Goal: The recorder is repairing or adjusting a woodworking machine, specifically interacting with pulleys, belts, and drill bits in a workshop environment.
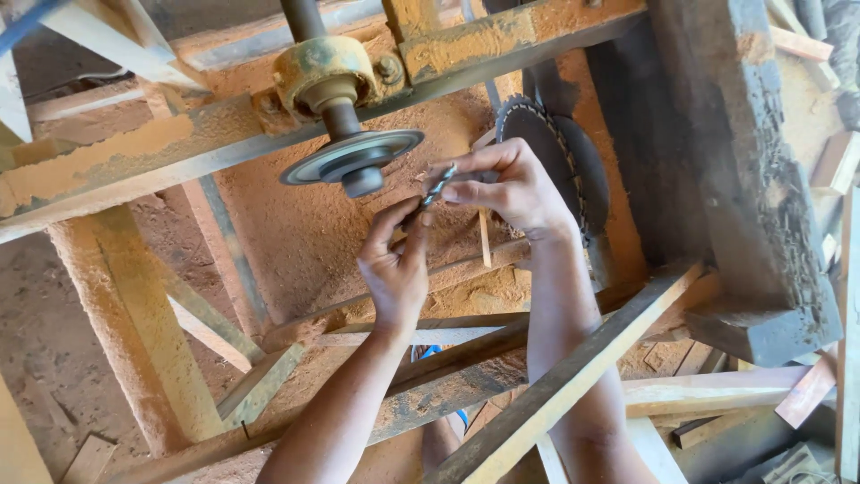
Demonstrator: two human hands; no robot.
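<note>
My right hand [502, 190] pinches the upper end of a twisted metal drill bit [436, 190]. My left hand [394, 269] grips its lower end from below. The bit's tip points toward a grey grinding disc [345, 159] on a steel shaft [315, 40], just left of my hands. The shaft passes through a rusty yellow bearing block [324, 70] bolted to a sawdust-coated wooden beam [134, 148]. Behind my right hand hangs a dark toothed circular saw blade [560, 148].
Sawdust covers the wooden machine frame and the floor below. A thick dark timber post [743, 170] stands at right. Planks [573, 376] cross under my forearms; offcuts [806, 394] lie at lower right. A slanted leg [134, 332] stands at lower left.
</note>
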